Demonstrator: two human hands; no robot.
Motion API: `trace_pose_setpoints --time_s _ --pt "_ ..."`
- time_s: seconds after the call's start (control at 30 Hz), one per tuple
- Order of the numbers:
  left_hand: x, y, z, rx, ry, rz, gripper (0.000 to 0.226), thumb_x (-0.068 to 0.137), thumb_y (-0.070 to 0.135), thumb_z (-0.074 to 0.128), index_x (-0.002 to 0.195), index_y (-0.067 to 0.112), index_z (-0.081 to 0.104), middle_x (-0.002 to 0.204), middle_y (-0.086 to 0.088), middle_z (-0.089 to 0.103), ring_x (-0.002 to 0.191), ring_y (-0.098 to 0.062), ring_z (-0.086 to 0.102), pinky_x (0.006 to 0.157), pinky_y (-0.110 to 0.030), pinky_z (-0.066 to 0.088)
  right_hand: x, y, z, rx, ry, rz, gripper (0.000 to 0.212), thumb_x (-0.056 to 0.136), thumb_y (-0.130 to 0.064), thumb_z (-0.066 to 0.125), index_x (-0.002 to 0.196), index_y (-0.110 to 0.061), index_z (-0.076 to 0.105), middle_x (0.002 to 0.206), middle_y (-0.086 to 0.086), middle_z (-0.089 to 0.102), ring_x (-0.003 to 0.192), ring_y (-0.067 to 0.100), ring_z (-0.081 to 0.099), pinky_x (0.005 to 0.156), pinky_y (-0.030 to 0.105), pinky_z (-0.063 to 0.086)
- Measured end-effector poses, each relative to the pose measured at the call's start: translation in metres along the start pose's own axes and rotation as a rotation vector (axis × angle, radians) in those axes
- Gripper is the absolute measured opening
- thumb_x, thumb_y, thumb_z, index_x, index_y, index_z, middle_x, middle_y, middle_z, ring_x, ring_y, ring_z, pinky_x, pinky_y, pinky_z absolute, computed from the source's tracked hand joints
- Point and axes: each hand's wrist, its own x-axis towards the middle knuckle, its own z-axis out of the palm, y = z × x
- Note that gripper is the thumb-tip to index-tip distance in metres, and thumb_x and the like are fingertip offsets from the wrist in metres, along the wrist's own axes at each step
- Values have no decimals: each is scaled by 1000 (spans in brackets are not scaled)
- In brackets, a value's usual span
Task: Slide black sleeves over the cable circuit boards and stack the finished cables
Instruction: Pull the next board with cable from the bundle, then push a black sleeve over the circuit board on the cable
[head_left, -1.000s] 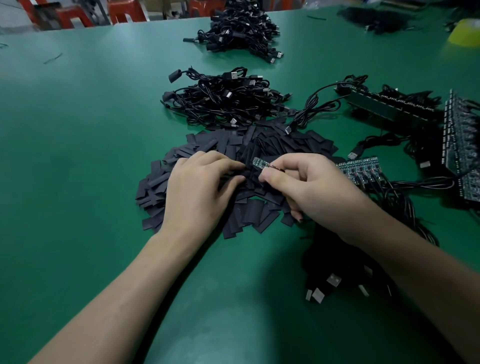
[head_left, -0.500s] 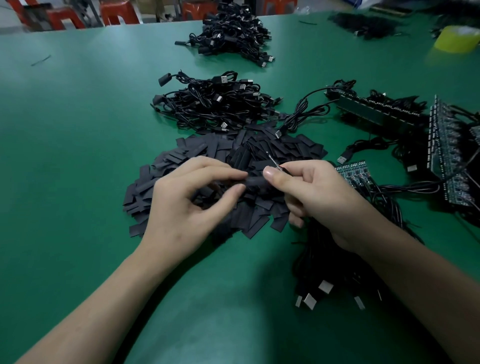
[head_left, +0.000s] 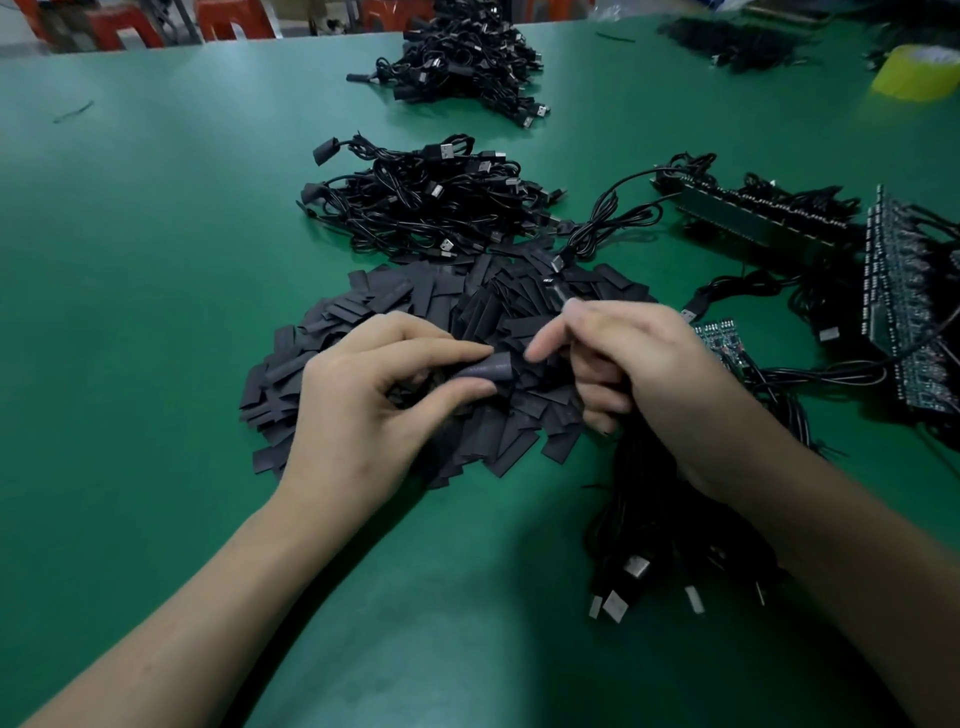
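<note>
Hands drawn slightly apart
Left hand (head_left: 358, 410) pinches a matte, flat black sleeve (head_left: 485, 370); right hand (head_left: 649, 374) grips thin black cables (head_left: 649, 509).

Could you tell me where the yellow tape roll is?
In the head view, the yellow tape roll lies far right on the green table, beyond the board racks.

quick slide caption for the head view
Left hand pinches a flat black sleeve above the heap of sleeves; right hand grips a black cable, green table.

Black sleeve (head_left: 488, 370), perhaps empty, above sleeve pile (head_left: 395, 296), beside cable bundle (head_left: 649, 519).
</note>
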Motion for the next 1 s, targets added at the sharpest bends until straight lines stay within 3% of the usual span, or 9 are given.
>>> trace_pose_setpoints --time_s 0.17,0.23,0.33,0.4,0.47,0.87,1.0 --pt "1 -3 -2 -47 17 -34 19 81 24 82 100 22 79 92 4 72 86 -9 66 75 -17 49 2 -1 -4 -126 -48 -1 44 96 -44 41 79 -21 74 60 -9 30 55 22 19 52 42 17" --pt "1 -3 -2 -54 25 -31 18 81 24 82 99 22 79 91 4 72 85 -9 66 74 -15 48 2 -2 -5 -164 -34 17 44 96 -44 39 76 -21 71 58 -11 33 53 16 24 52 41 19" --pt "1 -3 -2 -62 35 -31 17 81 22 83 98 21 79 90 4 72 82 -8 66 73 -14 46 -3 -3 -7 -510 -25 -89 36 99 -43 43 79 -22 63 58 -5 36 54 14 35 56 37 29" --pt "2 -4 -2 -70 34 -36 16 81 21 83 97 20 80 90 3 72 81 -8 65 73 -14 46 -5 -2 -6 -615 -40 -118 33 103 -40 46 80 -20 61 56 -4 38 51 9 36 52 29 30" --pt "2 -4 -1 -73 30 -41 16 81 21 83 96 20 80 90 3 72 81 -9 66 73 -15 46 -6 -2 -3 -647 -46 -121 34 105 -35 48 77 -20 60 55 -4 40 50 6 35 49 22 28" --pt "1 -6 -3 4 -26 -35 21 81 28 83 100 20 82 90 5 71 82 -11 66 72 -19 48 -9 -4 5 -681 -65 -120 36 104 -26 51 69 -18 58 54 -8 41 49 6 36 48 18 30" --pt "5 -13 -10 78 -168 87 22 82 27 82 103 20 81 92 5 69 84 -6 65 78 -20 50 -9 -3 4 -747 -126 -95 35 102 -27 53 69 -19 59 54 -6 42 49 8 38 49 21 30"
